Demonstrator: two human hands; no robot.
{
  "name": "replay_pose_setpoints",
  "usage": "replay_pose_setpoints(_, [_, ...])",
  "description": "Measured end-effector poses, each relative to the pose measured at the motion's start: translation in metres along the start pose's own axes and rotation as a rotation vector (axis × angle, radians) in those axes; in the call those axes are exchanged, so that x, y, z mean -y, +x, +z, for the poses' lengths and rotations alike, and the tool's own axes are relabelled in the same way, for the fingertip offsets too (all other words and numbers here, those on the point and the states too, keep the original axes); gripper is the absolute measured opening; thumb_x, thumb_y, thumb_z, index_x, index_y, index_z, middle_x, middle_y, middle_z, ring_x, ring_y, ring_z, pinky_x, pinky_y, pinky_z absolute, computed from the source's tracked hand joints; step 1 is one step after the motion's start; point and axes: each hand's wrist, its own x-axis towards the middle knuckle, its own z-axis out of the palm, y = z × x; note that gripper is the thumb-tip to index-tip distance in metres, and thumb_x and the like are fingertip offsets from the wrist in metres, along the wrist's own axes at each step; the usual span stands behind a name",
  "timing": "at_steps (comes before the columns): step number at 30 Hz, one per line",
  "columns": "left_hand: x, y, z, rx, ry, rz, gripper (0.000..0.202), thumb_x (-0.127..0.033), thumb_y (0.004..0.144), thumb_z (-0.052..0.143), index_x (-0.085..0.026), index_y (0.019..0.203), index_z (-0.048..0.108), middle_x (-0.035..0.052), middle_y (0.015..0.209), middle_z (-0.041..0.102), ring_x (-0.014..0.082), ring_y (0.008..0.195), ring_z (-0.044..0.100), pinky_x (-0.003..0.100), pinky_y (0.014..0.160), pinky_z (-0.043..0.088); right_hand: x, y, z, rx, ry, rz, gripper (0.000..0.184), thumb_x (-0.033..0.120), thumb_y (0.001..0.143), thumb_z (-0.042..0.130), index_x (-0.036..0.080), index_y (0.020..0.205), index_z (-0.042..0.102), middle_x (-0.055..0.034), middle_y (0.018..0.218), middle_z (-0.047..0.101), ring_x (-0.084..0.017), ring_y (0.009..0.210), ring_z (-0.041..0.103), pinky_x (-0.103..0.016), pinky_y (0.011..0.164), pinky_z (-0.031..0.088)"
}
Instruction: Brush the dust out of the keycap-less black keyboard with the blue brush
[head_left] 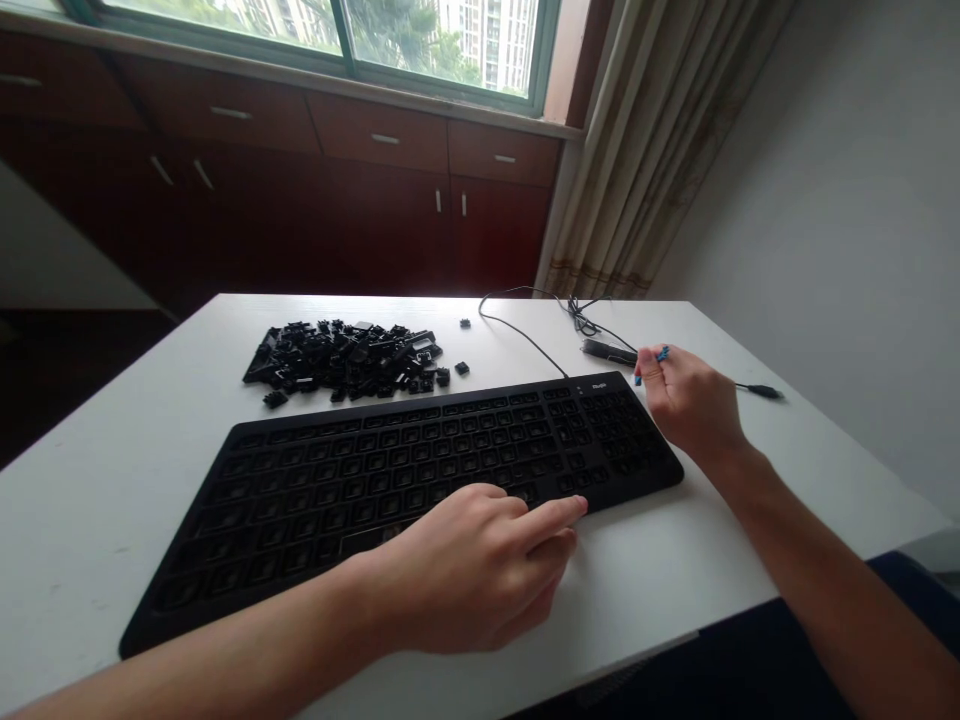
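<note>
A black keyboard (390, 470) with its keycaps removed lies across the white table (112, 480). My left hand (480, 565) rests on the keyboard's front edge near the middle, fingers curled and the index finger stretched toward the right. My right hand (686, 400) sits at the keyboard's right end, closed on a small blue tool (660, 355) whose tip sticks out above the fingers. A heap of several loose black keycaps (345, 360) lies on the table behind the keyboard.
The keyboard's black cable (525, 335) loops at the back right and ends in a plug (765, 391). Two stray keycaps (463, 345) lie apart from the heap. Wooden cabinets (390, 200), a window and a curtain (652, 150) stand beyond the table.
</note>
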Motion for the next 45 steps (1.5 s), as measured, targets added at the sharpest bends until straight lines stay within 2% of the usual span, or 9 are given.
replay_pose_setpoints(6, [0.0008, 0.0004, -0.0004, -0.009, 0.001, 0.011, 0.031, -0.025, 0.098, 0.047, -0.015, 0.113, 0.072, 0.0098, 0.144, 0.063, 0.0122, 0.06, 0.063, 0.032, 0.057, 0.052, -0.0011, 0.0003, -0.0024, 0.024, 0.279, -0.012, 0.041, 0.044, 0.108, 0.037, 0.021, 0.087, 0.064, -0.0033, 0.074, 0.065, -0.018, 0.067, 0.06, -0.031, 0.068, 0.042])
replay_pose_setpoints(12, [0.0008, 0.001, -0.0018, -0.002, -0.001, 0.012, 0.03, -0.025, 0.098, 0.049, -0.014, 0.111, 0.073, 0.0079, 0.144, 0.064, 0.0125, 0.06, 0.064, 0.033, 0.057, 0.053, -0.0014, 0.0008, 0.0001, 0.003, -0.045, -0.028, 0.045, 0.045, 0.106, 0.039, 0.021, 0.07, 0.051, -0.0049, 0.065, 0.058, -0.019, 0.058, 0.051, -0.034, 0.056, 0.028])
replay_pose_setpoints(19, [-0.0001, 0.0014, -0.0019, -0.013, 0.006, -0.005, 0.03, -0.025, 0.097, 0.049, -0.015, 0.111, 0.074, 0.0053, 0.143, 0.064, 0.0133, 0.06, 0.064, 0.035, 0.053, 0.053, 0.0, -0.0006, -0.0062, 0.022, 0.431, -0.037, 0.042, 0.045, 0.108, 0.037, 0.022, 0.08, 0.057, -0.0023, 0.068, 0.056, -0.017, 0.062, 0.054, -0.032, 0.064, 0.042])
replay_pose_setpoints(24, [-0.0001, 0.0004, -0.0006, -0.008, -0.004, -0.002, 0.03, -0.025, 0.097, 0.049, -0.015, 0.111, 0.073, 0.0046, 0.144, 0.064, 0.0131, 0.06, 0.063, 0.035, 0.055, 0.053, -0.0052, 0.0004, -0.0038, -0.027, 0.073, -0.063, 0.043, 0.045, 0.106, 0.04, 0.022, 0.071, 0.05, -0.0039, 0.066, 0.056, -0.018, 0.06, 0.05, -0.033, 0.059, 0.033])
replay_pose_setpoints(27, [0.0001, 0.0001, 0.0001, -0.007, 0.001, -0.009, 0.031, -0.025, 0.098, 0.049, -0.015, 0.115, 0.072, 0.0044, 0.145, 0.063, 0.0136, 0.061, 0.064, 0.035, 0.054, 0.053, -0.0048, 0.0007, -0.0044, -0.08, 0.14, -0.059, 0.042, 0.043, 0.107, 0.039, 0.021, 0.074, 0.054, -0.0042, 0.07, 0.057, -0.018, 0.063, 0.053, -0.032, 0.062, 0.036])
replay_pose_setpoints(31, [0.0003, 0.0005, 0.0001, -0.004, 0.003, -0.002, 0.031, -0.027, 0.098, 0.048, -0.016, 0.113, 0.073, 0.0038, 0.145, 0.063, 0.0136, 0.06, 0.064, 0.035, 0.054, 0.052, -0.0016, 0.0008, -0.0038, -0.001, 0.379, -0.025, 0.042, 0.044, 0.108, 0.037, 0.021, 0.08, 0.058, -0.003, 0.071, 0.059, -0.017, 0.067, 0.057, -0.03, 0.068, 0.042])
replay_pose_setpoints(34, [0.0003, 0.0007, -0.0003, -0.008, 0.003, -0.007, 0.031, -0.026, 0.098, 0.048, -0.016, 0.113, 0.073, 0.0041, 0.144, 0.063, 0.0135, 0.06, 0.063, 0.035, 0.054, 0.052, -0.0025, 0.0016, -0.0022, 0.034, 0.224, 0.0, 0.045, 0.047, 0.106, 0.04, 0.021, 0.072, 0.054, -0.0033, 0.067, 0.058, -0.018, 0.063, 0.053, -0.032, 0.063, 0.037])
replay_pose_setpoints(38, [0.0, 0.0002, -0.0005, -0.006, 0.0, -0.007, 0.031, -0.026, 0.098, 0.048, -0.015, 0.114, 0.073, 0.0037, 0.145, 0.063, 0.0138, 0.059, 0.063, 0.036, 0.053, 0.052, -0.0045, 0.0019, -0.0037, -0.05, 0.051, 0.001, 0.046, 0.046, 0.106, 0.04, 0.022, 0.069, 0.049, -0.0039, 0.065, 0.055, -0.019, 0.061, 0.049, -0.033, 0.059, 0.03])
replay_pose_setpoints(45, [0.0003, 0.0, 0.0005, -0.012, -0.005, -0.005, 0.032, -0.025, 0.098, 0.047, -0.016, 0.115, 0.072, 0.0042, 0.145, 0.063, 0.0136, 0.06, 0.063, 0.036, 0.053, 0.051, -0.0027, -0.0016, -0.0052, 0.042, 0.438, -0.068, 0.04, 0.043, 0.108, 0.041, 0.021, 0.079, 0.059, -0.0017, 0.07, 0.058, -0.016, 0.064, 0.055, -0.031, 0.066, 0.041])
